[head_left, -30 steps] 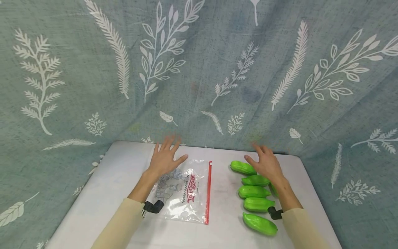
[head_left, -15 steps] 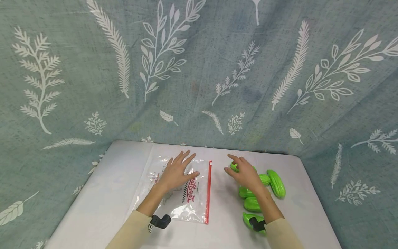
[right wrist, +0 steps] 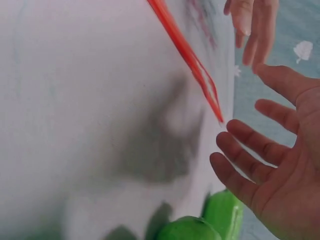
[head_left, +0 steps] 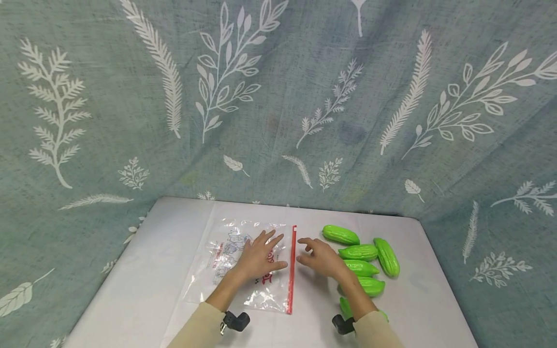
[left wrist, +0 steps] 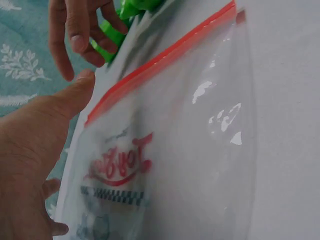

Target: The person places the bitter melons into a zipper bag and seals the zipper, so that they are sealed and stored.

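A clear zip bag (head_left: 271, 300) with red lettering and a red zip strip (head_left: 290, 290) along its right side lies flat on the table. Over its right half hovers my left hand (head_left: 257, 256), fingers spread, holding nothing. My right hand (head_left: 323, 258) is just right of the red strip, its fingers loosely bent and nothing in them. In the left wrist view the bag's red edge (left wrist: 165, 56) runs below both hands. Several bright green, ridged, bitter-gourd-like vegetables (head_left: 341, 235) lie to the right; my right forearm partly covers some of them.
One green gourd (head_left: 386, 257) lies apart on the right, turned lengthwise. The white table (head_left: 143, 270) ends at a blue-green leaf-patterned cloth (head_left: 278, 121) behind and at the sides. Dark cameras (head_left: 237, 321) sit on both wrists.
Both hands have come back from the table's far edge and closer together toward the bag's red strip. The right hand has moved left, off the gourds. Bag and gourds lie where they were.
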Demonstrator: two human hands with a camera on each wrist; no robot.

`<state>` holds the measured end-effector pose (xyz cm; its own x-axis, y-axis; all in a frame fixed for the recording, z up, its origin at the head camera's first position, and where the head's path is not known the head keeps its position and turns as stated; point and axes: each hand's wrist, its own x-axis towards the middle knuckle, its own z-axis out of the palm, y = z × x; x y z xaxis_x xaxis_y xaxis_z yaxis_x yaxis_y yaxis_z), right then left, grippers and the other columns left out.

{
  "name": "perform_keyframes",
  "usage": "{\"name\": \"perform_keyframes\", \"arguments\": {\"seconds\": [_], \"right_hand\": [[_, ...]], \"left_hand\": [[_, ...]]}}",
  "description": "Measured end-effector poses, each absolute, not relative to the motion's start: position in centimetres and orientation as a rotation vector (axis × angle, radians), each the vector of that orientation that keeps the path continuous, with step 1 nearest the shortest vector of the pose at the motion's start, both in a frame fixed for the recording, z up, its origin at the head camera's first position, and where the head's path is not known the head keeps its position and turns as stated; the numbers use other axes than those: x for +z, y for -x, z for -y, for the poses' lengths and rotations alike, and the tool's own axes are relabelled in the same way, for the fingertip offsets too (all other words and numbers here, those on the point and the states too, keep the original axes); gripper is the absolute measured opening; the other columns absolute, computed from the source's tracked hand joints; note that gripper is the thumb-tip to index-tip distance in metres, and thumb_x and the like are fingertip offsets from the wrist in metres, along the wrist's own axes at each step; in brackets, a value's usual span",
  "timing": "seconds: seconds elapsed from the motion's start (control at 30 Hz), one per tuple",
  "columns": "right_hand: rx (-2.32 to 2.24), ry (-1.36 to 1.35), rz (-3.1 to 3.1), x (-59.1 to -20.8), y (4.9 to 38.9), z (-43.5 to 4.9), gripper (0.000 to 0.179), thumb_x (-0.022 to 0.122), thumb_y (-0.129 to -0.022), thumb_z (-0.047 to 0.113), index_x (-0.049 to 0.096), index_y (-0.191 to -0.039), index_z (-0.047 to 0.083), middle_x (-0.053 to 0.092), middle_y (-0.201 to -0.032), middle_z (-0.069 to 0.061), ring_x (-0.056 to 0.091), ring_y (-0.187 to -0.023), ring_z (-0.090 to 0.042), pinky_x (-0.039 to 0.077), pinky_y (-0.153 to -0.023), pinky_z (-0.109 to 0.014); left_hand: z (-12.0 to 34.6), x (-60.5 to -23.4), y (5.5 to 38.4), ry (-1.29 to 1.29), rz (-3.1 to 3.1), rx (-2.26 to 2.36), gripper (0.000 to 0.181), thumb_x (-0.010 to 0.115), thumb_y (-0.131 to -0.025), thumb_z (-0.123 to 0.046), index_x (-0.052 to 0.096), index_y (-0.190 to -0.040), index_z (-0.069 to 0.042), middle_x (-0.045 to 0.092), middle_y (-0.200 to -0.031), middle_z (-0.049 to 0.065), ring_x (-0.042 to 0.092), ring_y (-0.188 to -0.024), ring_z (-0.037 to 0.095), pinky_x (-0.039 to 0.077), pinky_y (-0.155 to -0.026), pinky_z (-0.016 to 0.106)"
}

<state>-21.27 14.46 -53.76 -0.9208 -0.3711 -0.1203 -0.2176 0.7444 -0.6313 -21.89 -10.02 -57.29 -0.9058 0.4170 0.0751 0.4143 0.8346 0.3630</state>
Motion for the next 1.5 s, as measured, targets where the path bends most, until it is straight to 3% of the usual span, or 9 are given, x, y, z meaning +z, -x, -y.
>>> {"name": "perform_keyframes", "arguments": {"seconds": [0.27, 0.47, 0.87, 1.2, 1.5], "right_hand": [[-0.929, 0.483, -2.689, -54.7, 21.2, -13.9, 0.054, 0.072, -0.092, 0.031, 0.057, -0.140, 0.012, 0.066, -0.114, -0.013, 0.065, -0.097, -0.024, 0.056, -0.077, -0.041], [-0.924, 0.500, -2.680, -54.9, 21.1, -13.6, 0.054, 0.073, -0.091, 0.027, 0.057, -0.139, 0.009, 0.067, -0.112, -0.015, 0.063, -0.097, -0.026, 0.056, -0.079, -0.045], [-0.916, 0.454, -2.694, -55.4, 21.4, -13.6, 0.051, 0.073, -0.091, 0.028, 0.059, -0.138, 0.011, 0.067, -0.112, -0.013, 0.063, -0.096, -0.023, 0.056, -0.080, -0.044], [-0.917, 0.465, -2.692, -55.8, 21.4, -13.5, 0.050, 0.075, -0.090, 0.026, 0.061, -0.135, 0.009, 0.065, -0.111, -0.014, 0.061, -0.096, -0.024, 0.054, -0.083, -0.045], [-0.888, 0.408, -2.658, -55.5, 21.5, -13.3, 0.047, 0.076, -0.089, 0.027, 0.064, -0.133, 0.015, 0.061, -0.112, -0.014, 0.059, -0.093, -0.022, 0.054, -0.076, -0.039]], "left_hand": [[9.0, -58.4, 21.3, -0.668, -2.972, 0.510, 0.092, 0.068, -0.079, -0.074, 0.039, -0.156, -0.033, 0.030, -0.164, 0.005, 0.019, -0.150, 0.047, 0.017, -0.102, 0.087], [8.7, -59.2, 21.0, -0.676, -2.978, 0.359, 0.095, 0.067, -0.076, -0.077, 0.038, -0.156, -0.035, 0.029, -0.165, 0.003, 0.017, -0.150, 0.047, 0.015, -0.101, 0.088], [8.6, -58.9, 20.6, -0.683, -2.961, 0.393, 0.084, 0.069, -0.079, -0.069, 0.050, -0.150, -0.029, 0.034, -0.163, 0.005, 0.020, -0.149, 0.048, 0.013, -0.103, 0.087], [8.6, -59.0, 20.4, -0.682, -2.974, 0.373, 0.075, 0.068, -0.084, -0.063, 0.051, -0.149, -0.029, 0.034, -0.163, 0.004, 0.021, -0.150, 0.047, 0.013, -0.103, 0.086], [8.5, -58.7, 20.5, -0.673, -2.969, 0.374, 0.073, 0.067, -0.086, -0.062, 0.049, -0.150, -0.030, 0.034, -0.163, 0.004, 0.020, -0.150, 0.047, 0.013, -0.104, 0.086]]}}
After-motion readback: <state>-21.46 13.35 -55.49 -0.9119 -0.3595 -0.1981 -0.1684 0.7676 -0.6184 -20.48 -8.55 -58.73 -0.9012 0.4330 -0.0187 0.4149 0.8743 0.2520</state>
